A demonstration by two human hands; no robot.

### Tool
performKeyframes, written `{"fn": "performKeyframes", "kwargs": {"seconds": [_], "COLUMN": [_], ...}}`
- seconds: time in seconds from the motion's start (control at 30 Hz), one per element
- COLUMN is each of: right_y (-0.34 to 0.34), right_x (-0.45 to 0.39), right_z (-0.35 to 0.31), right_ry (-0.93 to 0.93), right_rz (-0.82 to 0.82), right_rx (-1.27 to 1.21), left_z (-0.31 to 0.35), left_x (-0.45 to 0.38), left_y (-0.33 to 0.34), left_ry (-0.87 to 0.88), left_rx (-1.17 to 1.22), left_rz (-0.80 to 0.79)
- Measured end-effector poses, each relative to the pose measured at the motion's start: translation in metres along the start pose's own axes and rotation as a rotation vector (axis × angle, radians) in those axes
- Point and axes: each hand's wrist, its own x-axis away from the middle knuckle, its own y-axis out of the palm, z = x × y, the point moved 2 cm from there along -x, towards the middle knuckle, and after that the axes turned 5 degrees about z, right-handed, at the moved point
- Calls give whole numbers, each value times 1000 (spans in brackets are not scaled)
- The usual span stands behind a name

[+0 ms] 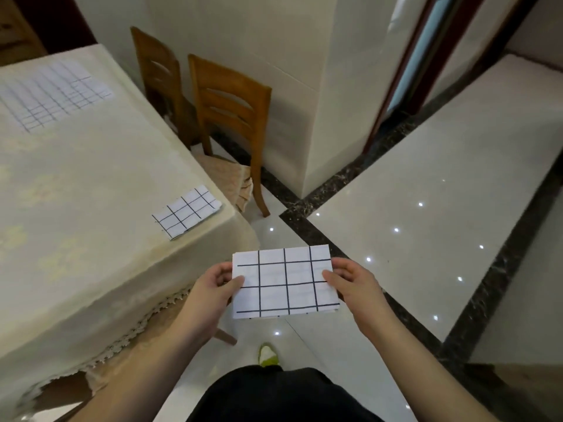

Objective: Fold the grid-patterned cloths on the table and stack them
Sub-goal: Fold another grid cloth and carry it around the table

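I hold a folded white cloth with a dark grid (285,281) flat in the air over the floor, just off the table's near right corner. My left hand (217,284) pinches its left edge and my right hand (350,281) pinches its right edge. A second folded grid cloth (186,212) lies on the table (91,184) close to that corner. Unfolded grid cloths (51,92) lie spread flat at the far left of the table, overlapping each other.
The table has a cream tablecloth with a lace hem hanging down. Two wooden chairs (231,117) stand against the wall beyond the table's right side. A white pillar and glossy tiled floor with dark borders lie to the right. My foot (268,354) shows below.
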Motion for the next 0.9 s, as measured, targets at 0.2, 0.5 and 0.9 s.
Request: {"fn": "performKeyframes", "kwargs": {"seconds": [0.2,0.5,0.9], "right_y": [33,93,193], "right_x": [-62,-152,-266], "right_z": [-40,-77,-116], "right_ry": [-19,-14,8], "right_rz": [-73,-289,-715], "right_rx": [87,188,377], "left_z": [29,48,75], "left_x": [-46,-93,-132], "left_y": [-11,-31,-49], "left_ry": [6,-52,-167], "left_rx": [16,83,215], "left_rz": [62,270,667]}}
